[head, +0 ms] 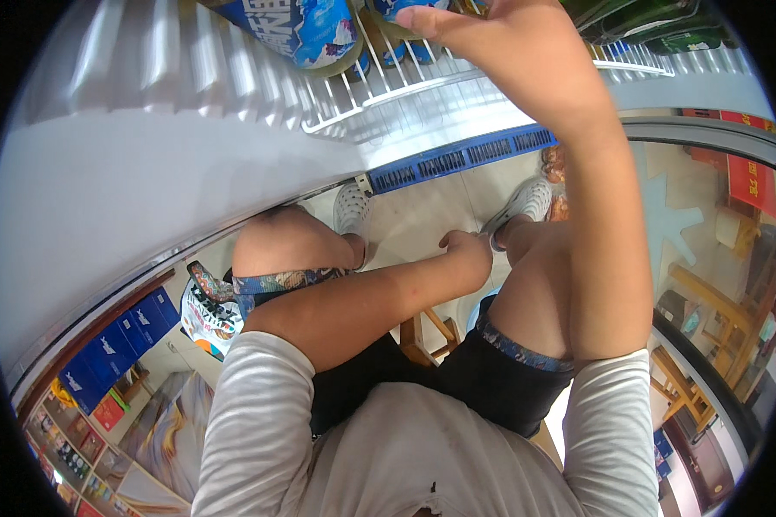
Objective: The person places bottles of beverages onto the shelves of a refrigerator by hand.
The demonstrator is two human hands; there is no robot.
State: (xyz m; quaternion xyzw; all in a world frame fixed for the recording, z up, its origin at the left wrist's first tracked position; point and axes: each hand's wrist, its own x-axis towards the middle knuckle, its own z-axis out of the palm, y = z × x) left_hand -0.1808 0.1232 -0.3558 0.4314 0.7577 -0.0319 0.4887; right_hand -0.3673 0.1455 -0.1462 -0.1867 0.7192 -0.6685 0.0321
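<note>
My right hand (524, 64) reaches up into an open drinks fridge at the top of the view. Its thumb lies over a blue-labelled bottle (388, 10) on a white wire shelf (401, 90); the other fingers are cut off by the frame, so its grip cannot be told. Left of it stands a larger-looking bottle with a blue label (323, 32). Dark green bottles (646, 26) are to the right of the wrist. My left hand (469, 258) hangs between my knees, loosely curled, with most fingers hidden and nothing visible in it.
A ribbed fridge wall (168, 58) rises on the left; a blue vent grille (459, 158) runs along the fridge's base. The glass door (685, 213) stands open at right. A wooden stool (420, 336) is under me. A printed bag (210, 316) and blue boxes (119, 342) are at left.
</note>
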